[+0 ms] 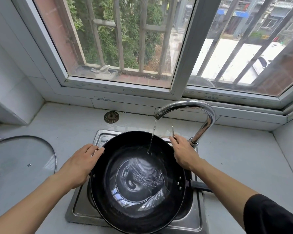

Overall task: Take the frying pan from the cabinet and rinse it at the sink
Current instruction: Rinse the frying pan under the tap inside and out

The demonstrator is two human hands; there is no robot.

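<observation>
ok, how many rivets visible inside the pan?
3: one on the frying pan wall by the left hand, two on the handle side. Others may be hidden.

Bare forearms; a black sleeve covers only the right upper arm.
</observation>
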